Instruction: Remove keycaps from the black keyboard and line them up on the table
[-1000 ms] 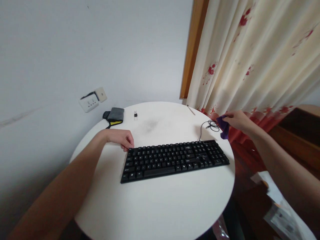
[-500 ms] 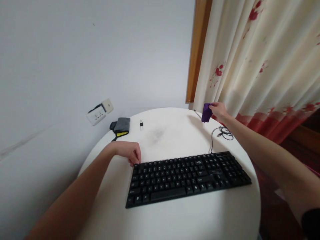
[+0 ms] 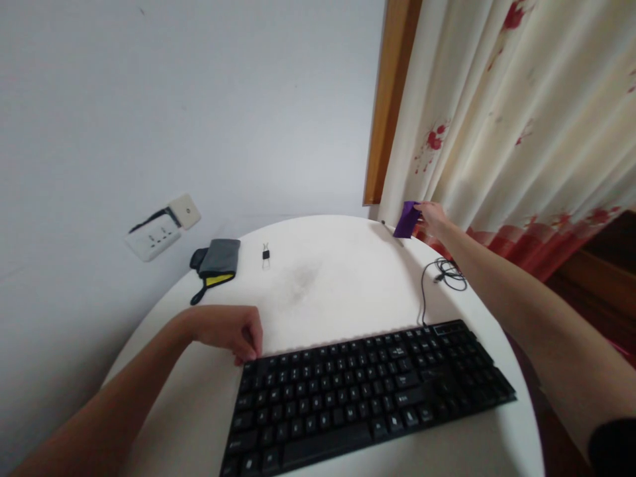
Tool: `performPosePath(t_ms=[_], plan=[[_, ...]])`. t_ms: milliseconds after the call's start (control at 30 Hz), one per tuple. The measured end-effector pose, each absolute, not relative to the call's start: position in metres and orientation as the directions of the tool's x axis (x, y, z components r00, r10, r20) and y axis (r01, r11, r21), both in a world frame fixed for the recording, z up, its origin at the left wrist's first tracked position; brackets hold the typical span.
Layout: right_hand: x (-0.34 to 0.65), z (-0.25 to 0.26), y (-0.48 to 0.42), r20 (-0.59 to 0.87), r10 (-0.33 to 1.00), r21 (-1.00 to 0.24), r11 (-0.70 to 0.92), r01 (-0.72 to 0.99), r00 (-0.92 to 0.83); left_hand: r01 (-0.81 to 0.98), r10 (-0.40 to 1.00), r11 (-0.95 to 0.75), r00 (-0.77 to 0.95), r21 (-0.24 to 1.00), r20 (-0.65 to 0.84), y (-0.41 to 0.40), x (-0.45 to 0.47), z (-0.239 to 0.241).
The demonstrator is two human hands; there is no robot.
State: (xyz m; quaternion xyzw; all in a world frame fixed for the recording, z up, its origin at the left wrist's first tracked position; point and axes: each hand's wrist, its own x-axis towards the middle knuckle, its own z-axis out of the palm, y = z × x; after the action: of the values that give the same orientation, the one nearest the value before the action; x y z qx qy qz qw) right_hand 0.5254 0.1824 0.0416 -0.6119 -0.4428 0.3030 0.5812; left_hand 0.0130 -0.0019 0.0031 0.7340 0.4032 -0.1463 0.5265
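A black keyboard [image 3: 368, 397] lies across the near side of a round white table [image 3: 342, 278]. My left hand [image 3: 233, 333] rests on the table with its fingers curled against the keyboard's far left corner. My right hand [image 3: 432, 218] reaches to the table's far right edge and pinches a small purple cloth [image 3: 406, 219], held just above the tabletop beside a thin stick [image 3: 392, 233]. The keyboard's black cable [image 3: 444, 275] lies coiled under my right forearm.
A grey and yellow pouch [image 3: 216, 262] and a small black clip [image 3: 266, 254] lie at the table's far left. A wall socket [image 3: 159, 228] is behind them. A flowered curtain [image 3: 507, 119] hangs along the right, beside a wooden frame [image 3: 385, 99].
My right hand carried the purple cloth from the table's right edge up to the far right side. The view dropped closer to the keyboard. My left hand stayed at the keyboard's corner.
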Motion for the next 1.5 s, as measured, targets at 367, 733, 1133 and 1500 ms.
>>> performPosePath(t_ms=[367,733,1133,1500], plan=[[0.506,0.032,0.209,0.131,0.951,-0.954,0.044,0.296,0.281,0.76,0.46,-0.066,0.598,0.646,-0.656,-0.006,0.012,0.004],[0.491,0.01,0.231,0.191,0.955,-0.796,0.015,0.605,0.228,0.75,0.462,-0.047,0.602,0.66,-0.651,-0.007,0.008,-0.002],[0.465,-0.011,0.201,0.308,0.949,-0.223,0.147,0.964,-0.073,0.75,0.483,-0.069,0.602,0.658,-0.636,-0.013,0.012,0.007],[0.436,-0.009,0.174,0.248,0.949,-0.059,0.217,0.974,-0.196,0.685,0.465,-0.109,0.675,0.72,-0.572,-0.01,0.011,0.003]])
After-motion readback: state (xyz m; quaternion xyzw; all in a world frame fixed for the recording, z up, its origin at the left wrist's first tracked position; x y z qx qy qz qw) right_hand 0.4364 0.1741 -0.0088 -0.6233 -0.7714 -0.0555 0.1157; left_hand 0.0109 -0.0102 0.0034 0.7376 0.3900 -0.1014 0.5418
